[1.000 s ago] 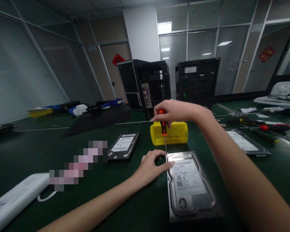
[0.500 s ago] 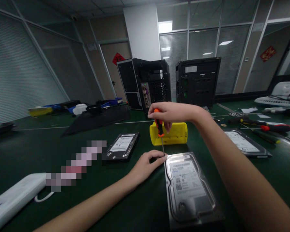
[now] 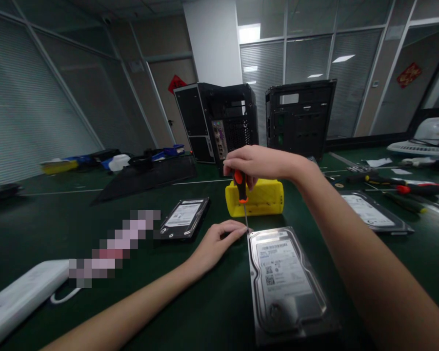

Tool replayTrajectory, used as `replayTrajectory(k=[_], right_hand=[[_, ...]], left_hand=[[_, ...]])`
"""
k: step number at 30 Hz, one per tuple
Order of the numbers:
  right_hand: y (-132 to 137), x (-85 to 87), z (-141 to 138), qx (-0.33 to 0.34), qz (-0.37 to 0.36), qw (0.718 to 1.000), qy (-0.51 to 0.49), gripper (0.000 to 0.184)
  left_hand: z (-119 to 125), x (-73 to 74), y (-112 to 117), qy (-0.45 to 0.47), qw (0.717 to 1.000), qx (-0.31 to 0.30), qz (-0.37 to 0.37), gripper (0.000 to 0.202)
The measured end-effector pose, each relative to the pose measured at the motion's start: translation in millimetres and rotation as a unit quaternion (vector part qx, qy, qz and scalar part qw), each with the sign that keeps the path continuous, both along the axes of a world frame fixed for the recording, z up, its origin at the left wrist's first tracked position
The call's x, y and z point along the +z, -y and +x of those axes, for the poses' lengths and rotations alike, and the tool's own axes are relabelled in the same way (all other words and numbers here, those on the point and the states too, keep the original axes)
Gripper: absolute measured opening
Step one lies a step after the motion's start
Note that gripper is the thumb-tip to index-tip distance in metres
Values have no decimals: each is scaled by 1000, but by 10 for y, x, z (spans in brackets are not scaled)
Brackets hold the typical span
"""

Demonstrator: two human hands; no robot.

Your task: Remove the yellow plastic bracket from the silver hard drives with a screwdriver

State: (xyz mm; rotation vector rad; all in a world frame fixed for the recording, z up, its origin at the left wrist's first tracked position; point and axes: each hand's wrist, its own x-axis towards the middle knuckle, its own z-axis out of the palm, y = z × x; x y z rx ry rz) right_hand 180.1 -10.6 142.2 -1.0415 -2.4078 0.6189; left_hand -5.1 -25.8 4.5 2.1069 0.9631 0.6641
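Note:
A silver hard drive (image 3: 283, 280) lies flat on the green table in front of me. My right hand (image 3: 258, 163) is closed around the orange and black handle of a screwdriver (image 3: 240, 187), held upright with its thin shaft down at the drive's far left corner. My left hand (image 3: 215, 241) rests on the table beside that corner, fingers curled, fingertips touching the drive's edge near the screwdriver tip.
A yellow plastic bin (image 3: 258, 197) stands just behind the drive. A second hard drive (image 3: 185, 217) lies to the left, a third (image 3: 369, 212) to the right. Two black computer cases (image 3: 219, 124) (image 3: 300, 114) stand at the back. Tools (image 3: 406, 187) lie far right, a white device (image 3: 20, 295) near left.
The view has tilted slightly; my right hand with the screwdriver shifted a little left and turned on the handle. My left hand stays at the drive's corner.

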Motion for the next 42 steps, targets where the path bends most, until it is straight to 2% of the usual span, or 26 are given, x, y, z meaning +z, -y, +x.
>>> replayTrajectory(k=[3, 8, 16, 21, 25, 29, 34, 39, 42], right_hand=[[-9, -9, -9, -5, 27, 1000, -3, 26], [-12, -14, -19, -5, 14, 1000, 1, 29], [14, -9, -27, -15, 27, 1000, 3, 45], [24, 11, -25, 17, 18, 999, 21, 33], [21, 6, -26, 2, 32, 999, 6, 28], [28, -4, -25, -2, 38, 999, 17, 31], [44, 9, -10, -1, -2, 1000, 16, 43], [23, 18, 13, -4, 0, 999, 35, 29], [28, 17, 21, -3, -1, 999, 37, 28]], left_hand=[[-5, -31, -16, 12, 1000, 18, 1, 32], [-5, -46, -20, -6, 1000, 18, -7, 31], [-4, -34, -19, -13, 1000, 11, 1, 29], [10, -36, -19, -16, 1000, 12, 5, 30], [11, -33, -15, -15, 1000, 13, 3, 30], [2, -39, -19, -14, 1000, 14, 0, 30], [1, -39, -26, -12, 1000, 22, 1, 31], [3, -32, -15, -4, 1000, 31, 1, 32], [4, -28, -8, -5, 999, 37, 1, 32]])
